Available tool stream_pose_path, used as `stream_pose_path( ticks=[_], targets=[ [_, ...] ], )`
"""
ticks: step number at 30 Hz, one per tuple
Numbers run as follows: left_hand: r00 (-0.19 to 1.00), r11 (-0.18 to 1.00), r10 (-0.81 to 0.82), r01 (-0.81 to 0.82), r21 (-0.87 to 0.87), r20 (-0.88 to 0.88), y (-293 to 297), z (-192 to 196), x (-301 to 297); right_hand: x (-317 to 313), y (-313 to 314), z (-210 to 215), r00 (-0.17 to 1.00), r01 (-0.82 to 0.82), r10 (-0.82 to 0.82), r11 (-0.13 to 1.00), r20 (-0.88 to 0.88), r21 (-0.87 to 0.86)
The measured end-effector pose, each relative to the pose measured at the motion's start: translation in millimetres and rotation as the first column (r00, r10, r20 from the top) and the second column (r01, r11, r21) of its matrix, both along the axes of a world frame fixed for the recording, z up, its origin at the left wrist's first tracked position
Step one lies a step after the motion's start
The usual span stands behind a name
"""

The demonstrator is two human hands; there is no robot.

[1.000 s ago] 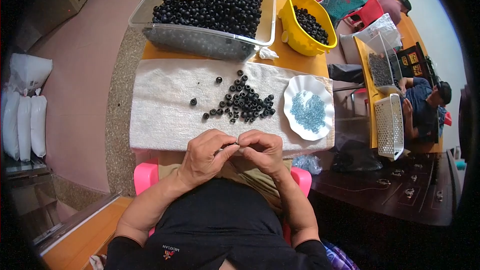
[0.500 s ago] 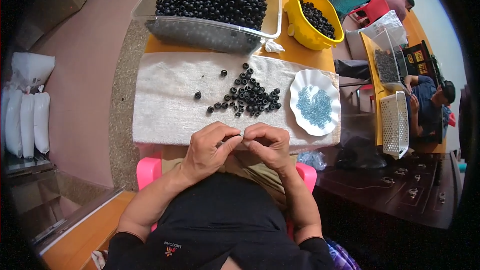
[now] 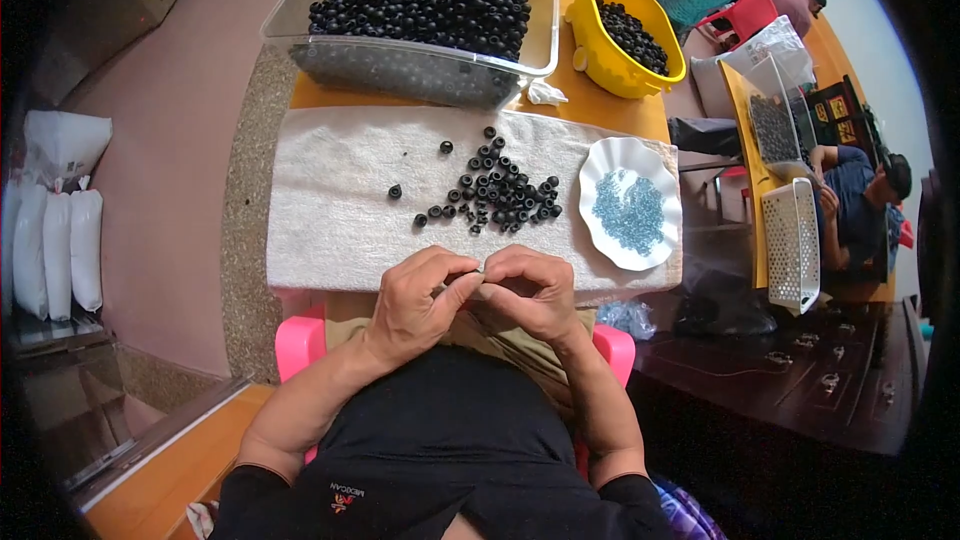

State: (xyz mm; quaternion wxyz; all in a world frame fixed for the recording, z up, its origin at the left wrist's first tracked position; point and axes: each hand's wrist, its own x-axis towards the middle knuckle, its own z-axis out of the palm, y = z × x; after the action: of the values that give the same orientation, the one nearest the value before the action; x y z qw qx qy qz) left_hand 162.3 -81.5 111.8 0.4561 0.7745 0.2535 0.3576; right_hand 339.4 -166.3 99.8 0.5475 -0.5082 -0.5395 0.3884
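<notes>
Head view: left hand (image 3: 415, 297) and right hand (image 3: 541, 292) pinch a small piece (image 3: 482, 274), too hidden to identify, at the towel's (image 3: 330, 225) near edge; black beads (image 3: 507, 194) lie mid-towel; a plate (image 3: 622, 152) sits by the right edge.

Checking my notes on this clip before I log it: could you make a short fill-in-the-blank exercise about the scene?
1. Of the bare left hand and the bare right hand, the ____ one is farther from the white scalloped plate.
2. The yellow oval plastic tub stands to the ____ of the large clear rectangular plastic box.
3. The loose round black beads lie on a cloth coloured ____.
4. The seat's armrests are coloured ____.

Missing words: left; right; white; pink.
</notes>
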Motion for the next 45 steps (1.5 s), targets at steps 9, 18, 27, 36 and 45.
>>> stream_pose_path(
  ticks=[9, 18, 27, 36, 45],
  targets=[
    [1.0, 1.0, 0.006, -0.007, -0.019, -0.029, -0.9, 0.3, 0.7, -6.1, -0.5, -9.3, 0.996, 0.082, -0.081, 0.997, -0.042, 0.014],
    [1.0, 1.0, -0.012, 0.012, -0.02, 0.001, -0.9, 1.3, 1.6, -9.5, -2.7, -6.9, 0.978, 0.06, -0.076, 0.995, -0.195, -0.085],
    [1.0, 0.992, 0.0, -0.002, 0.124, 0.018, 0.1, -0.6, 0.7, 0.4, -1.6, 9.0, 0.989, -0.036, 0.047, 0.996, 0.139, -0.081],
    [0.999, 0.984, -0.023, 0.019, 0.177, 0.023, -1.1, -3.0, 1.2, -2.3, 0.4, 19.2, 0.952, -0.031, 0.05, 0.997, 0.302, -0.068],
    [0.999, 0.982, -0.019, 0.011, 0.189, 0.04, -0.8, -3.7, 1.5, -10.0, 1.9, 9.9, 0.894, 0.066, -0.09, 0.995, 0.439, 0.069]
  ],
)
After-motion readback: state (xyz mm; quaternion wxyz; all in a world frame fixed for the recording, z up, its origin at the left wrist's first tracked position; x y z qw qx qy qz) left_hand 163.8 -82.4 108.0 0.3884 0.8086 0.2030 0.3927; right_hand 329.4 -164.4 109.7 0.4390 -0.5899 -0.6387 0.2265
